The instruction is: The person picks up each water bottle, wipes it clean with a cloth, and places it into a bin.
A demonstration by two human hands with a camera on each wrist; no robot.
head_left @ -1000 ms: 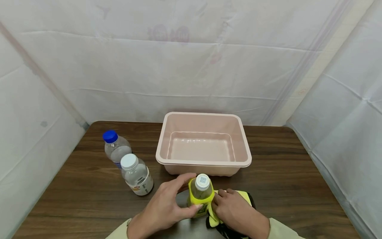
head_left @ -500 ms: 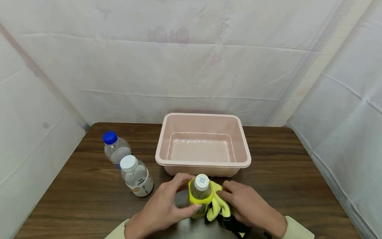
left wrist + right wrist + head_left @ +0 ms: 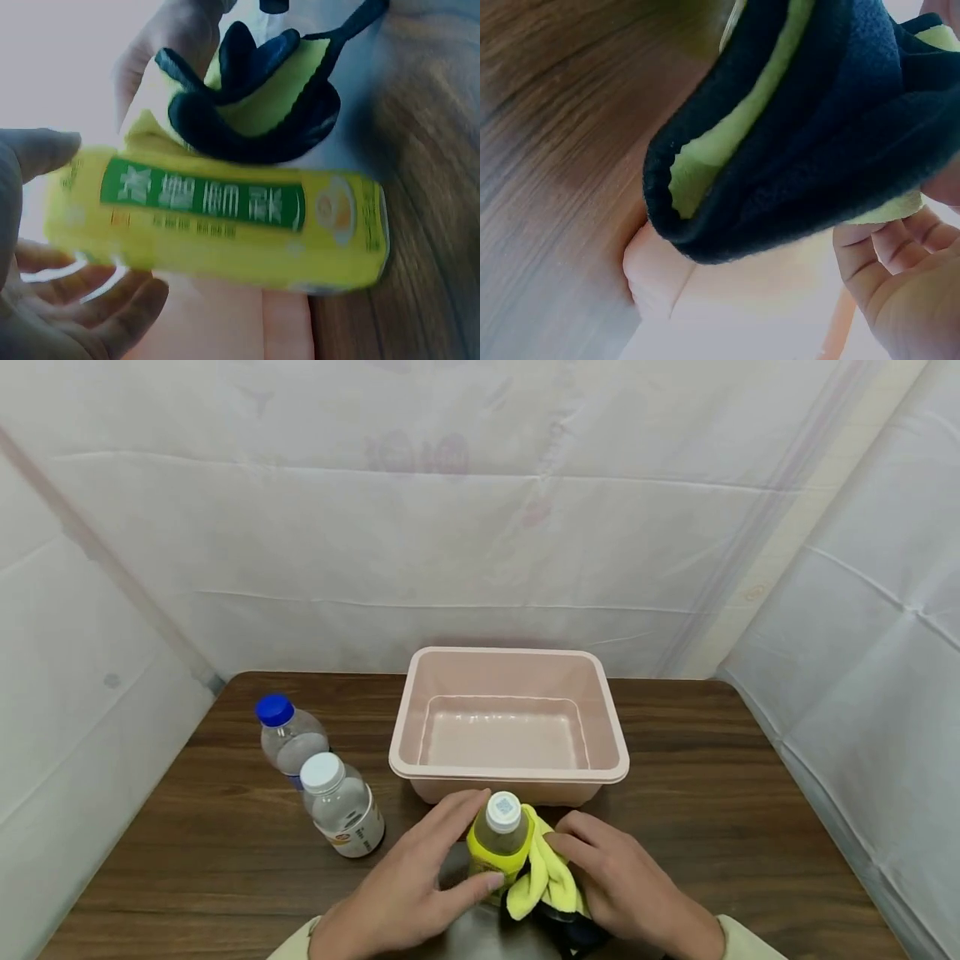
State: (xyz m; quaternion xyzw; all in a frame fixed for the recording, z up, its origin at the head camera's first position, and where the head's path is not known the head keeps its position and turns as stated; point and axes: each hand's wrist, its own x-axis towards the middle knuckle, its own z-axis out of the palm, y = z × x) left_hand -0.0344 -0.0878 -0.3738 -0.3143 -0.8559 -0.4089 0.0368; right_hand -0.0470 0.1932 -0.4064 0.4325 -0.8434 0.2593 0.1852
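Observation:
My left hand (image 3: pixel 416 885) holds a bottle (image 3: pixel 498 858) with a yellow label and a white cap (image 3: pixel 503 812), thumb on the near side and fingers on the far side. In the left wrist view the green label panel (image 3: pixel 202 199) faces the camera. My right hand (image 3: pixel 630 881) pinches a folded yellow cloth (image 3: pixel 553 881) with black edging, and the cloth lies against the bottle's right side. Its dark folded edge (image 3: pixel 780 150) fills much of the right wrist view, with several right-hand fingers (image 3: pixel 889 247) beside it. Whether the bottle's base touches the table cannot be seen.
A pale pink plastic basin (image 3: pixel 510 772) stands just behind the hands. To the left are a clear bottle with a blue cap (image 3: pixel 274 710) and another with a white cap (image 3: pixel 322 772). The dark wooden table (image 3: pixel 712 777) is bounded by white sheeting (image 3: pixel 480 543).
The right hand has gathered up the cloth from where it lay spread and brought it left against the bottle. The left hand keeps hold of the bottle, which has shifted slightly left.

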